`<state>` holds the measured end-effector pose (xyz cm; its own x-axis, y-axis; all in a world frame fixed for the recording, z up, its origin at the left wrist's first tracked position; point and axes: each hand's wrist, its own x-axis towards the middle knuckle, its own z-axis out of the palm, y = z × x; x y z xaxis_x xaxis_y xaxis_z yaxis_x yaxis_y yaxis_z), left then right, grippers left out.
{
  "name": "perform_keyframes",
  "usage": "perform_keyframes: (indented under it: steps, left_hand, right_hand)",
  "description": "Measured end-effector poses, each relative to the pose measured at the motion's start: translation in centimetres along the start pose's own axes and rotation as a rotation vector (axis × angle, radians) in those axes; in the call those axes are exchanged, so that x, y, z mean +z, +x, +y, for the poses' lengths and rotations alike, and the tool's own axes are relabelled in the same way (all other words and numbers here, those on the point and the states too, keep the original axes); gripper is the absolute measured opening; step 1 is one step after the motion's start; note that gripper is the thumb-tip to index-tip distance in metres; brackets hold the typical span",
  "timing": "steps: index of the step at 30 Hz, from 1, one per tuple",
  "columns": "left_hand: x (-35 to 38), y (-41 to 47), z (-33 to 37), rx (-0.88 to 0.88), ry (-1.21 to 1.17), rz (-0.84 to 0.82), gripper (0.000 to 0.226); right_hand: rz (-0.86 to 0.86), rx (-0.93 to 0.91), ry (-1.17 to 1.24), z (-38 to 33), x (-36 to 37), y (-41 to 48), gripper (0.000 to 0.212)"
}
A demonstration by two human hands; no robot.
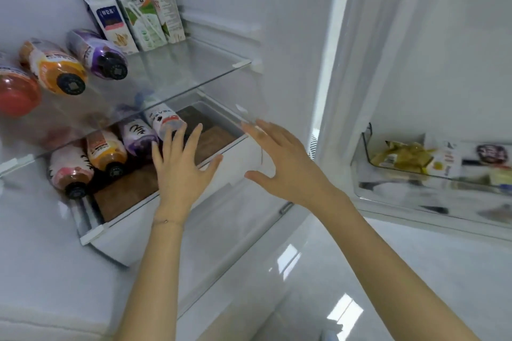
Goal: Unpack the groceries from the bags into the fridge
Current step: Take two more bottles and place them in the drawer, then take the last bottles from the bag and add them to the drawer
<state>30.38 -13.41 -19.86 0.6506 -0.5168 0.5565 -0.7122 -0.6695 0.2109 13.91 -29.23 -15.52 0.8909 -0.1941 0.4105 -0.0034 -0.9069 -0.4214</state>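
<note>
The fridge stands open. On the glass shelf lie a purple bottle, an orange bottle and a red bottle, with three cartons standing behind. Below, several bottles lie in a row, the rightmost a white bottle. My left hand is spread with straight fingers, its fingertips at that white bottle. My right hand hovers open in front of the lower shelf's right front corner. Neither hand holds anything.
A white drawer sits under the lower bottles, its brown bottom showing. The open fridge door's bin at right holds a yellow-green packet and other packs. Glossy white floor lies below.
</note>
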Motion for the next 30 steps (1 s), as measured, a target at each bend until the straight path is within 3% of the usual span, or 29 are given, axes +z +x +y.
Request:
perform_keyframes:
  steps: [6, 11, 21, 30]
  left_hand:
    - [-1.2, -2.8, 6.4, 0.110, -0.076, 0.000, 0.073]
    - [-3.4, -3.3, 12.8, 0.189, -0.118, 0.022, 0.073]
    - [-4.3, -9.1, 30.8, 0.375, -0.273, -0.017, 0.075]
    - [-3.4, -15.5, 49.2, 0.729, -0.419, -0.165, 0.068]
  right_hand:
    - [0.088, 0.055, -0.016, -1.1, -6.4, -6.8, 0.074]
    - [0.183, 0.084, -0.179, 0.4, -10.4, -11.7, 0.075]
    - [0.234, 0.348, -0.298, 7.3, -20.8, -27.4, 0.075]
    - [0.279, 0.637, -0.374, 12.8, -28.4, -42.7, 0.076]
